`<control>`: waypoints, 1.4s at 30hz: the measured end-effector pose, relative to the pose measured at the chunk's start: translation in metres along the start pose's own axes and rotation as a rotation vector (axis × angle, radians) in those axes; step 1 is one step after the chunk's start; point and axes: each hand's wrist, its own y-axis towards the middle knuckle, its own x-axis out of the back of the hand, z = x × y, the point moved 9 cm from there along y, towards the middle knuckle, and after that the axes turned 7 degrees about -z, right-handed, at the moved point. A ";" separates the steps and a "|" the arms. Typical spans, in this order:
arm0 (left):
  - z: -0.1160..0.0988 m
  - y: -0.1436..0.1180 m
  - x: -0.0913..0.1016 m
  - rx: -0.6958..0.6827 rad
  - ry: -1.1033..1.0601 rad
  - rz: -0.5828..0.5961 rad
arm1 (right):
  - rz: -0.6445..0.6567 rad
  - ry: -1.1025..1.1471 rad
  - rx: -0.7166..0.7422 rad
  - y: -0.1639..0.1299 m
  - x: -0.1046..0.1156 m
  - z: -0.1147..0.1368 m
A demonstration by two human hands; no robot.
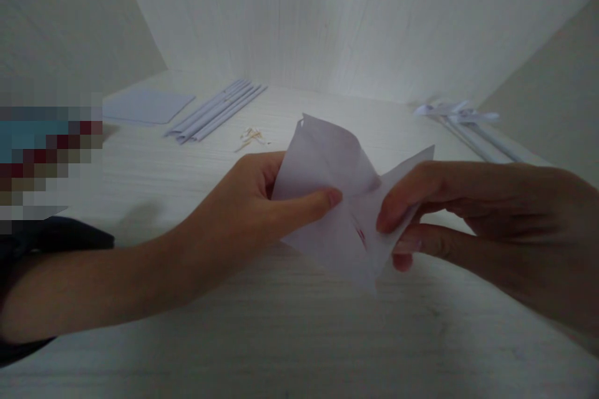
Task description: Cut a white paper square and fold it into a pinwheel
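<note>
Folded sheet of white paper, held just above the counter between both hands: judged light, limp, easily creased or torn, best pinched at edges and folds. Left hand clamped on the sheet's left flap, thumb pressed flat across the front, other fingers hidden behind. Right hand pinched on the right flap, fingers closed together over it. Small red mark near the lower fold, possibly print. Rolled paper tubes lay well apart, far left.
</note>
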 end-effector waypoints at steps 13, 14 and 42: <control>-0.003 0.002 0.000 -0.051 0.018 -0.015 | 0.022 0.107 -0.225 0.000 -0.007 -0.012; -0.003 0.002 0.001 -0.055 0.039 -0.025 | 0.014 0.121 -0.228 0.000 -0.007 -0.013; -0.007 0.002 0.001 -0.095 0.146 -0.015 | -0.110 -0.208 -0.175 -0.001 -0.004 -0.011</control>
